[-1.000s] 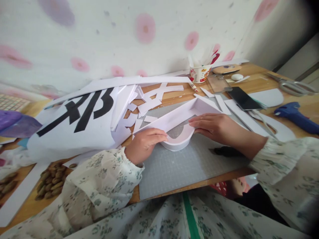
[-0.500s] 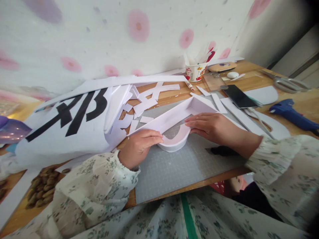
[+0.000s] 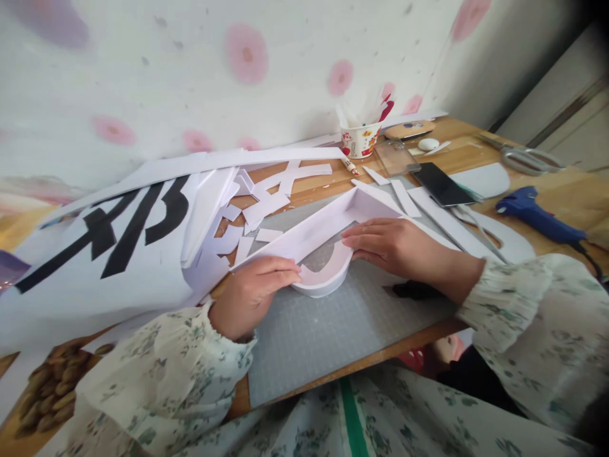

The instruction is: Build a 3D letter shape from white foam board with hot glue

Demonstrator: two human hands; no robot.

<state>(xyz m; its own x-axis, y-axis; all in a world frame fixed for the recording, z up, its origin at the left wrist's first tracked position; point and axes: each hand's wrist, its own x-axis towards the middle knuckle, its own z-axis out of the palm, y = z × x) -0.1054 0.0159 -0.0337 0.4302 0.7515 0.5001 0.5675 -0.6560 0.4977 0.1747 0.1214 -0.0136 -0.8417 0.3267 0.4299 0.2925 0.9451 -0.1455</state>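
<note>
A white foam-board letter shape [image 3: 322,283] with upright side walls and a rounded near end stands on the grey cutting mat [image 3: 328,330]. My left hand [image 3: 254,289] grips the wall at the left of its curve, thumb and fingers pressed together. On the curve's right side, my right hand [image 3: 390,244] pinches the wall the same way. Its long straight wall [image 3: 304,235] runs behind both hands. My fingers hide parts of the curved wall. Under my right forearm lies a black object [image 3: 419,290], partly covered.
Left of the mat lies a paper sheet with black strokes [image 3: 143,273], beside foam-board scraps [image 3: 264,206]. Rightward are a phone [image 3: 442,184], a blue glue gun [image 3: 540,212] and scissors [image 3: 528,158]. A paper cup [image 3: 361,141] stands by the wall; brown nuts [image 3: 52,390] lie lower left.
The whole view has shifted slightly, so things appear a little farther left. Both hands keep their hold on the curved wall, and the shape stays in place on the mat.
</note>
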